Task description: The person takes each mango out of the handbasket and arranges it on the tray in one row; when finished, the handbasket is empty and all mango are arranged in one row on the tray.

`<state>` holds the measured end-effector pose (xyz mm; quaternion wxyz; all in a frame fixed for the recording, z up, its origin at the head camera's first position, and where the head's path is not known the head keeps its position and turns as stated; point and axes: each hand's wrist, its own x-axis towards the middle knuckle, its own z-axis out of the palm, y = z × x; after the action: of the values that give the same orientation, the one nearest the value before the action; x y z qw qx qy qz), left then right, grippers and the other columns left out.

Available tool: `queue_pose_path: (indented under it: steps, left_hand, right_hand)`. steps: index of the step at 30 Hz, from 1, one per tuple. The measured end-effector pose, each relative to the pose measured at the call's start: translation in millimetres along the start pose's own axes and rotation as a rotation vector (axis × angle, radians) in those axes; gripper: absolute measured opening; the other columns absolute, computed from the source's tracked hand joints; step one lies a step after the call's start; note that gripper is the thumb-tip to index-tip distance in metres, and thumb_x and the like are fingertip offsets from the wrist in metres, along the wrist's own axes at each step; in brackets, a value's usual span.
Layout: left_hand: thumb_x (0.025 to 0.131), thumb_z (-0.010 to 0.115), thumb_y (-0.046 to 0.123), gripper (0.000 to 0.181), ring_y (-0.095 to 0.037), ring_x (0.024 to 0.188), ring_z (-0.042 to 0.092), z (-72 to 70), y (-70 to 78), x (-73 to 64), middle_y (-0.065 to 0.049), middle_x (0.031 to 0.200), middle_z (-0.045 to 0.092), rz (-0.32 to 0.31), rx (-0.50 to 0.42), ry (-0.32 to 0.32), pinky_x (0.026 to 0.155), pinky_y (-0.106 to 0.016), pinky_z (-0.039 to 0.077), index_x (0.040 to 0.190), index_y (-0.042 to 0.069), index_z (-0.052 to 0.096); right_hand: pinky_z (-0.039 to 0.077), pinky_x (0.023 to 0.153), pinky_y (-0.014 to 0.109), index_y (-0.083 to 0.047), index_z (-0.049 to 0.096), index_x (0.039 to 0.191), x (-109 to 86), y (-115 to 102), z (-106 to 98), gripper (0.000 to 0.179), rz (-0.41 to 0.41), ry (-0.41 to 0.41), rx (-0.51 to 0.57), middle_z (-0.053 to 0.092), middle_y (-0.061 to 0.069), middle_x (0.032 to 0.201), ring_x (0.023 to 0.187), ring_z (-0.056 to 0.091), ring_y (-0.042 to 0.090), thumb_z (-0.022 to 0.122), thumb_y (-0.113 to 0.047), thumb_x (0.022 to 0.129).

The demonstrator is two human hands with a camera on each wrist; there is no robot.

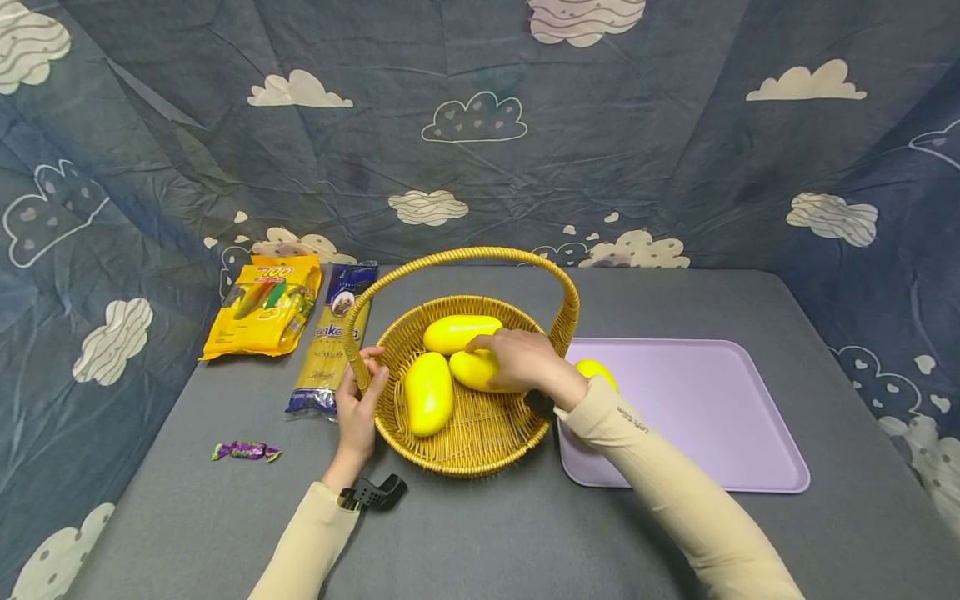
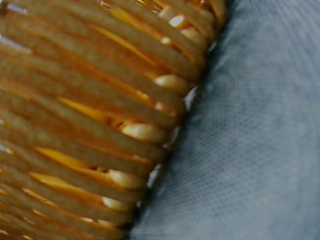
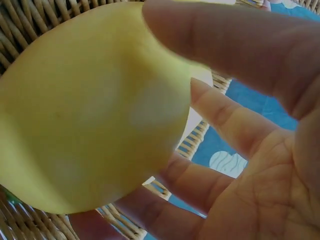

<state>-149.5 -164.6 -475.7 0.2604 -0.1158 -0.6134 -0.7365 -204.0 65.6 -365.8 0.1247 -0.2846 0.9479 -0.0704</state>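
A yellow wicker basket (image 1: 483, 429) with a tall arched handle stands mid-table. Inside it lie three yellow mangoes: one at the back (image 1: 459, 332), one at the left (image 1: 429, 396), and one (image 1: 472, 371) under my right hand (image 1: 525, 360). That hand grips this last mango, thumb on one side and fingers on the other; in the right wrist view the mango (image 3: 95, 110) fills much of the picture. My left hand (image 1: 360, 408) holds the basket's left rim by the handle's foot. Only wicker wall (image 2: 90, 100) and tabletop show in the left wrist view, no fingers.
A lilac tray (image 1: 690, 417) lies right of the basket, with another mango (image 1: 596, 372) on it, partly hidden by my right forearm. On the left are a yellow snack bag (image 1: 262, 308), a pack of spaghetti (image 1: 326, 358) and a purple wrapped candy (image 1: 246, 451).
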Motion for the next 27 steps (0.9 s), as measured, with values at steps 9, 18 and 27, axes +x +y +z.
queue_pose_path:
  steps: [9,18,27]
  left_hand:
    - [0.093,0.054,0.000,0.015,-0.038,0.107,0.042,-0.3,0.4,0.2,-0.034,0.118,0.046,-0.014,0.009,0.007,0.093,-0.029,0.032,0.091,-0.012,0.046]
    - [0.092,0.051,-0.007,0.010,-0.040,0.106,0.040,-0.4,0.6,-0.2,-0.037,0.119,0.044,-0.012,0.009,0.001,0.092,-0.028,0.032,0.092,-0.014,0.044]
    - [0.093,0.055,0.001,0.013,-0.031,0.103,0.044,-0.7,-0.1,-0.2,-0.032,0.117,0.048,-0.019,0.016,0.009,0.091,-0.028,0.033,0.091,-0.009,0.047]
  right_hand:
    - [0.046,0.068,0.043,-0.031,0.054,0.132,7.2,-0.3,4.0,0.063,0.056,-0.041,-0.021,0.061,0.005,0.122,0.104,0.058,0.026,0.079,-0.038,0.074]
    - [0.046,0.070,0.044,-0.025,0.054,0.130,4.6,-0.5,7.6,0.065,0.030,-0.010,-0.007,0.063,0.007,0.118,0.102,0.059,0.027,0.078,-0.045,0.073]
    - [0.046,0.067,0.043,-0.018,0.052,0.122,1.9,-1.7,5.9,0.064,0.008,-0.015,0.034,0.065,0.010,0.105,0.092,0.060,0.028,0.081,-0.040,0.070]
